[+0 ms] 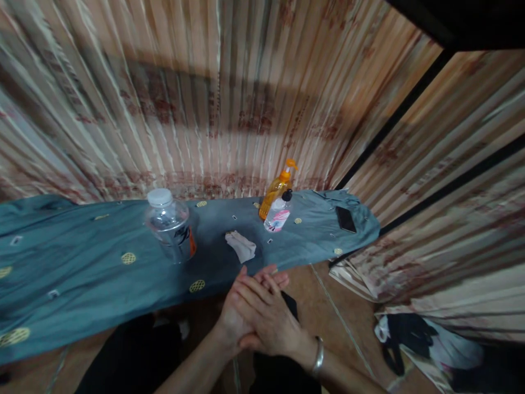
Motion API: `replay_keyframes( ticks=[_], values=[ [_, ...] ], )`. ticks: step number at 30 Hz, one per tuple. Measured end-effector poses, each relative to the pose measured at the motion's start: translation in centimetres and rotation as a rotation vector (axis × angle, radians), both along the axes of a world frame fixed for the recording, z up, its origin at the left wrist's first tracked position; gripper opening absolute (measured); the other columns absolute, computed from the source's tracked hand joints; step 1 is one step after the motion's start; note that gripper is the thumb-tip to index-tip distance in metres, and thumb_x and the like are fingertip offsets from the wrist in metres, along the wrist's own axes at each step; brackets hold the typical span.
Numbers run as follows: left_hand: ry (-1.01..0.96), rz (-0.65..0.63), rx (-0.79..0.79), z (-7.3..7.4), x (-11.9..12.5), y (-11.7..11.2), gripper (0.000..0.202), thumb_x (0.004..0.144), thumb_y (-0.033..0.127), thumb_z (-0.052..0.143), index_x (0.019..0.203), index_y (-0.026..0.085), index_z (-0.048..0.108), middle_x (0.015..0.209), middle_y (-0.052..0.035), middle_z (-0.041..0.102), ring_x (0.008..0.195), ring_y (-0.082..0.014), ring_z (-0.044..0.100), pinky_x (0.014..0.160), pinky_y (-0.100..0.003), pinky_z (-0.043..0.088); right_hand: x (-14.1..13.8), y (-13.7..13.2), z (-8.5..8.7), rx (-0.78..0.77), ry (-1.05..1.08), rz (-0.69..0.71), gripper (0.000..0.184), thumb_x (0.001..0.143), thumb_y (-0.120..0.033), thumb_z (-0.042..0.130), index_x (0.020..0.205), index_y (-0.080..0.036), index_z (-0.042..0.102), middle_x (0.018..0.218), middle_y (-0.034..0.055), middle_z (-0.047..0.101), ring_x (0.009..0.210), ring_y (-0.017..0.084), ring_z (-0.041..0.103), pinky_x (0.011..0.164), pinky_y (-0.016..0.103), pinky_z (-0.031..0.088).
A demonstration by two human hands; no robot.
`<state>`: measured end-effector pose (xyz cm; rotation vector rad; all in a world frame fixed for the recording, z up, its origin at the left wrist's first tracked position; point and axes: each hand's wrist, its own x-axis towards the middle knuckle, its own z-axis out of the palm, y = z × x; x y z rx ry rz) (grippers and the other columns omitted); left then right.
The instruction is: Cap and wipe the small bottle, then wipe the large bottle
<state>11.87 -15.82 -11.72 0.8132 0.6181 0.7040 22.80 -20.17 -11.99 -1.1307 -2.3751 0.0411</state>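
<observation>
My right hand (273,323) lies across my left hand (235,312), palm against palm, just in front of the bed-like surface's near edge. The fingers of both hands are stretched out, with no object visible between them, though the palms are hidden. A silver bangle (318,355) circles my right wrist. Nearest to the fingers, a crumpled pale tissue (241,246) rests on the teal patterned cloth (221,273). Behind it to the right stand an orange pump bottle (273,192) and a small clear bottle (279,215) with a black top and pink label.
A large clear plastic bottle (172,232) with a white cap stands at left on the cloth. A dark phone (345,219) lies near the right end. Striped curtains (184,109) hang behind, and black frame bars (397,120) slope at right. Bags (426,342) sit on the tiled floor.
</observation>
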Motion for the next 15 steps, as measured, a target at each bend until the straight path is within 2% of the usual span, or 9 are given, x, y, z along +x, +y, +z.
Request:
replay_keyframes(
  ticks=[2,4,6,7,10,12,15],
  values=[
    [-0.071,-0.094,-0.111,0.9,0.1,0.4,0.083,0.073,0.094,0.051,0.128,0.037,0.075,0.156,-0.0054,0.063,0.163,-0.0339,0.032,0.134,-0.058,0.024,3.1,0.3,-0.2,0.025,-0.103,-0.075,0.075,0.098,-0.054,0.062,0.164,-0.023,0.043,0.155,0.0173,0.061,0.149,0.036,0.051,0.126,0.059,0.034],
    [-0.160,-0.152,-0.243,1.6,-0.3,1.2,0.078,0.071,0.090,0.064,0.116,0.028,0.078,0.149,-0.0104,0.068,0.159,-0.0364,0.041,0.134,-0.056,0.022,6.7,0.7,-0.6,0.050,-0.222,-0.172,0.063,0.103,-0.046,0.056,0.162,-0.024,0.046,0.155,0.0167,0.062,0.147,0.033,0.054,0.125,0.060,0.032],
    [-0.188,-0.164,-0.314,1.7,-0.8,2.2,0.072,0.064,0.081,0.081,0.112,0.027,0.077,0.141,-0.0104,0.074,0.151,-0.0368,0.052,0.131,-0.054,0.025,11.2,1.5,-1.2,0.050,-0.321,-0.361,0.053,0.106,-0.032,0.047,0.158,-0.023,0.052,0.153,0.0170,0.064,0.146,0.031,0.056,0.124,0.059,0.033],
    [-0.186,-0.155,-0.333,1.5,-1.1,2.6,0.072,0.061,0.077,0.086,0.112,0.027,0.076,0.137,-0.0101,0.076,0.147,-0.0367,0.056,0.129,-0.054,0.029,13.9,2.1,-1.5,0.064,-0.342,-0.470,0.049,0.107,-0.031,0.042,0.151,-0.020,0.059,0.148,0.0188,0.067,0.142,0.032,0.060,0.123,0.059,0.035],
    [-0.140,-0.071,-0.345,0.8,-1.8,3.4,0.073,0.059,0.068,0.093,0.115,0.027,0.073,0.125,-0.0099,0.080,0.135,-0.0351,0.066,0.120,-0.050,0.038,23.1,4.3,-2.0,0.032,-0.313,-0.856,0.055,0.107,-0.039,0.034,0.142,-0.010,0.064,0.145,0.0266,0.067,0.137,0.036,0.063,0.115,0.057,0.044],
    [-0.098,-0.015,-0.327,0.4,-2.1,3.7,0.074,0.057,0.062,0.097,0.117,0.026,0.072,0.121,-0.0101,0.081,0.129,-0.0334,0.069,0.115,-0.046,0.042,28.8,6.0,-1.8,0.006,-0.232,-1.167,0.065,0.106,-0.051,0.033,0.141,-0.005,0.064,0.139,0.0321,0.067,0.131,0.038,0.067,0.104,0.050,0.053],
    [-0.051,-0.024,-0.316,0.3,-2.3,3.9,0.076,0.056,0.061,0.097,0.117,0.024,0.072,0.120,-0.0114,0.080,0.120,-0.0322,0.073,0.108,-0.044,0.046,34.5,8.2,-1.0,0.017,-0.199,-1.305,0.088,0.104,-0.068,0.028,0.136,0.006,0.065,0.113,0.0454,0.068,0.111,0.047,0.073,0.080,0.053,0.055]
  ],
)
